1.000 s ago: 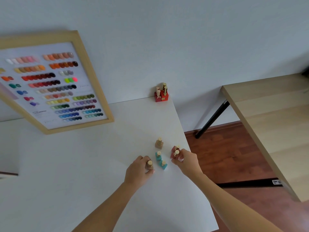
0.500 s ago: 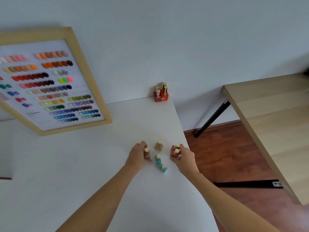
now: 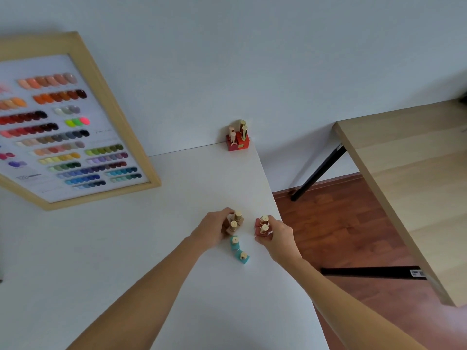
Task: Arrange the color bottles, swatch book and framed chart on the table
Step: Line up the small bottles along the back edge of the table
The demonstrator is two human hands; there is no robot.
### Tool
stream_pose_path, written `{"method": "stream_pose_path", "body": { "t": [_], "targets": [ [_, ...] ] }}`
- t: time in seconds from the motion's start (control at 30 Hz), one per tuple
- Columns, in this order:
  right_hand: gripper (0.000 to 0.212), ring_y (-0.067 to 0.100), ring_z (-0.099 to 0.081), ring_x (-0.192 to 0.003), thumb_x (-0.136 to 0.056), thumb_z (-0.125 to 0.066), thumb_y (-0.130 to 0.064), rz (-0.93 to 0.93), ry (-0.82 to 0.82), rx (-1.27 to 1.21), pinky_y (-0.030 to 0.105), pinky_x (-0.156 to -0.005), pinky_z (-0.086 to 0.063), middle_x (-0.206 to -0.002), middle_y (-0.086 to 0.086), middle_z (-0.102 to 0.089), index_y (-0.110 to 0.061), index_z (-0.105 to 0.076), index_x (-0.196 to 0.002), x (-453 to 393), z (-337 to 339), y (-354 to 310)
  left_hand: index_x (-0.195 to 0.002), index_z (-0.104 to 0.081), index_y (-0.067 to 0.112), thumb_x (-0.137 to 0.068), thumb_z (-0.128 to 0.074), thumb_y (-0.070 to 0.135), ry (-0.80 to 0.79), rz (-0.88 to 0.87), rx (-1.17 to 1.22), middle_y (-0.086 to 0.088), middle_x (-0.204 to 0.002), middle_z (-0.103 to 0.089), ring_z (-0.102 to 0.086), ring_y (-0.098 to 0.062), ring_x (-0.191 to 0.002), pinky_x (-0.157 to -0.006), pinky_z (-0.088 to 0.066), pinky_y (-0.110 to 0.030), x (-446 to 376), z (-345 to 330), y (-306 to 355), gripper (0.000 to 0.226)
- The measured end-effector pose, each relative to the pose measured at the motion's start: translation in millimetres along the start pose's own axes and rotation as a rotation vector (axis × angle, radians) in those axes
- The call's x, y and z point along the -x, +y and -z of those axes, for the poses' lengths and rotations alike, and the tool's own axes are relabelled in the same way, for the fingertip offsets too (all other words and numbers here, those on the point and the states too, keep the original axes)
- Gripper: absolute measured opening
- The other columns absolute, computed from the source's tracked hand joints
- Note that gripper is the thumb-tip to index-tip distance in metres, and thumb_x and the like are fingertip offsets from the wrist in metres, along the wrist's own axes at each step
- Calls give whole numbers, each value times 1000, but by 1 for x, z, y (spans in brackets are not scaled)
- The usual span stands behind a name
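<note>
We are grouping the color bottles by shade just right of frame centre on the white counter (image 3: 126, 248): our left hand (image 3: 212, 229) is clamped on the two beige bottles (image 3: 235, 223), our right hand (image 3: 276, 236) on the two red bottles (image 3: 262, 224). Next, we judge, the two teal bottles (image 3: 238, 248) below need squaring up, while the framed chart (image 3: 75, 122) leans at upper left.

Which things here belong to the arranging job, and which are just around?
Job:
beige bottles at left hand
red bottles at right hand
teal bottles
red bottle cluster
wood-framed colour chart
white table

Around:
wooden side table
</note>
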State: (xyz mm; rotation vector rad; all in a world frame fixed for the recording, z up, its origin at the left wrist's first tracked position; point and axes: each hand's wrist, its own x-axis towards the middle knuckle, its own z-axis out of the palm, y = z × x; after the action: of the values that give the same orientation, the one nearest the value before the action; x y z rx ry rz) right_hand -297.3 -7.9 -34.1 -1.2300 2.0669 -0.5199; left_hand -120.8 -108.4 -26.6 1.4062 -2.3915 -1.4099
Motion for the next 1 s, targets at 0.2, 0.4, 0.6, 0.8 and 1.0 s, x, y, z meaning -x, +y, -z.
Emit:
{"method": "stream_pose_path", "body": {
  "t": [0.2,0.4,0.6,0.8,1.0],
  "targets": [
    [50,16,-56,-89,-78,-76,-20,-12,3,-5,23,-78,-48,-107,5,-62,-18,-54,-123,-6,2,-2,-127,-51,16,-82,-54,-7,64,-27,-78,-13,-100,-64,-62,-25,-87,-86,-53,-36,-9,0,2,50],
    [46,21,-58,-90,-77,-76,-19,-8,6,-7,28,-78,-51,-101,6,-62,-16,-57,-119,-10,8,2,-142,-30,30,-68,-74,2,-141,-40,-125,-5,-122,-37,-52,-21,-105,-97,-45,-31,-11,-1,-4,90],
    [49,17,-53,-89,-77,-76,-17,-23,-18,0,22,-75,-40,-102,5,-60,-18,-56,-123,-13,9,2,-133,-42,23,-70,-77,13,-84,-70,-93,-6,-120,-40,-55,-26,-103,-93,-49,-37,-16,-8,-1,73],
    [49,15,-48,-89,-76,-76,-16,-12,-26,8,17,-70,-33,-99,-1,-51,-21,-56,-120,-19,8,-2,-122,-48,18,-76,-70,17,48,-107,-158,-4,-119,-46,-58,-22,-94,-84,-50,-33,-15,-16,-2,51],
    [51,20,-54,-93,-75,-77,-11,55,-46,11,22,-76,-37,-108,6,-57,-18,-56,-122,-39,2,-22,-116,-50,15,-77,-67,16,161,-95,-138,-5,-115,-49,-57,-22,-96,-82,-50,-30,-19,-11,-7,43]
  ]
}}
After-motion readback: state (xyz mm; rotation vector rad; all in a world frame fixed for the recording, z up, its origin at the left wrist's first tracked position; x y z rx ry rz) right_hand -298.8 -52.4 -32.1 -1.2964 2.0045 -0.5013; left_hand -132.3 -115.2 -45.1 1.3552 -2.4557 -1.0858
